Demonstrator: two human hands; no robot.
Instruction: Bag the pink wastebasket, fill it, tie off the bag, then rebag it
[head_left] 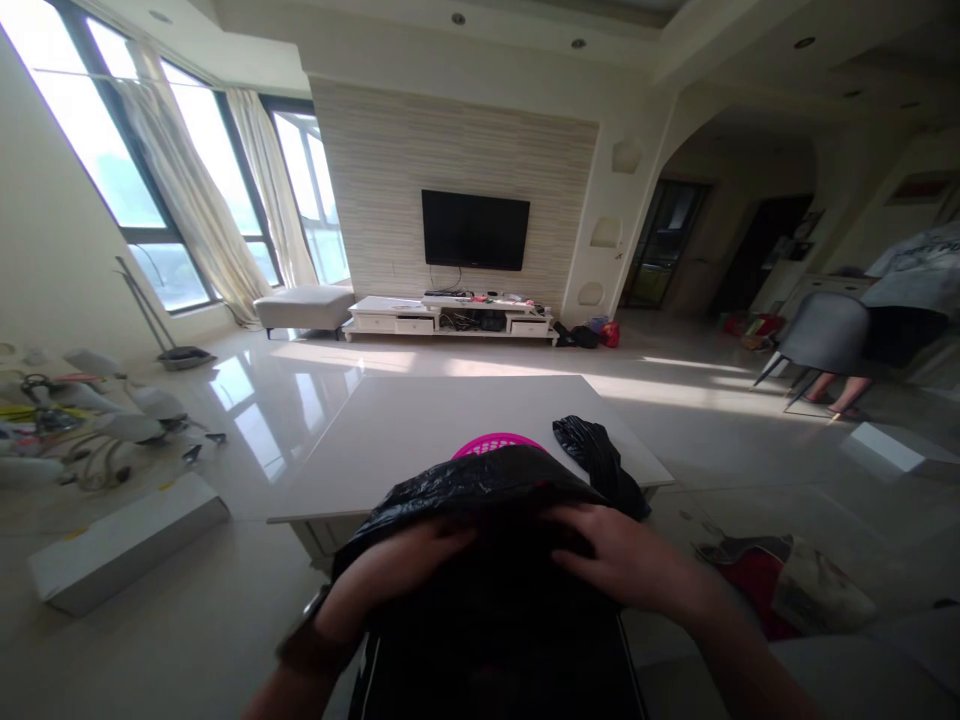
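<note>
A black plastic bag (450, 480) is spread wide in front of me at the near edge of the white table (420, 410). My left hand (405, 565) grips its left side, the fingertips lost in shadow. On the right side, my right hand (630, 560) holds the bag with thumb and fingers at its dark mouth. Behind the bag, the rim of a pink perforated plastic basket (499, 441) shows; the bag hides the remainder. A second, bunched black plastic bag (596, 455) lies on the table at the right.
A long white box (127, 540) lies on the floor at left, near a cluttered heap (97, 420). Across the room stands a TV cabinet (450, 318). At right are a grey chair (825, 335), a person (915, 270) and a red-and-beige bag (787, 580).
</note>
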